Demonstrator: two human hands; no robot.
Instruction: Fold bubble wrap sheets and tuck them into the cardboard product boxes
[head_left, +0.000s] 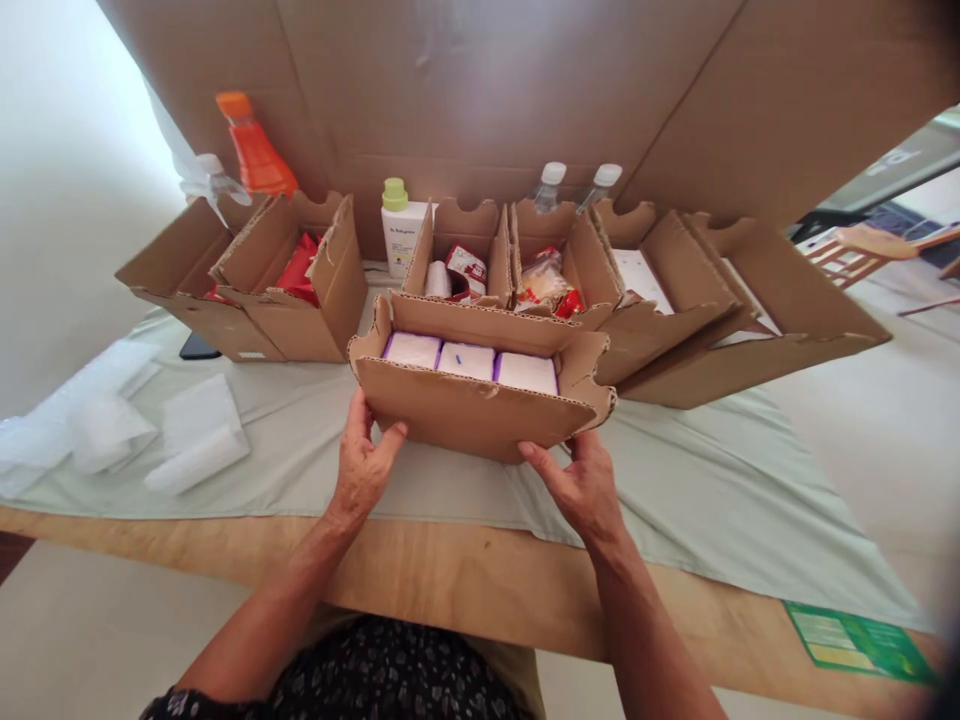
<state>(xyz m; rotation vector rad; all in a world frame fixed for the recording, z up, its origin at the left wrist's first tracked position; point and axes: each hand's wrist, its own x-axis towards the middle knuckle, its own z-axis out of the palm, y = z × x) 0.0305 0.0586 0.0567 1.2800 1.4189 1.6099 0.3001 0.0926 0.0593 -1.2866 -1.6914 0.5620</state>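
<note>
Left hand (365,462) and right hand (583,487) pinch a box (465,412) between thumbs and fingers at opposite ends, three packs (466,362) inside it, just in front of the other boxes (339,305) and over the cloth (697,480)

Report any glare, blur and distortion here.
Head view: bright light washes out the white wall at left; head view: pale glare hazes the cardboard backdrop; head view: the rightmost cardboard box looks stretched sideways; head view: dark, out-of-focus smears edge the right side; head view: left hand, right hand and held cardboard box look reasonably clear.
</note>
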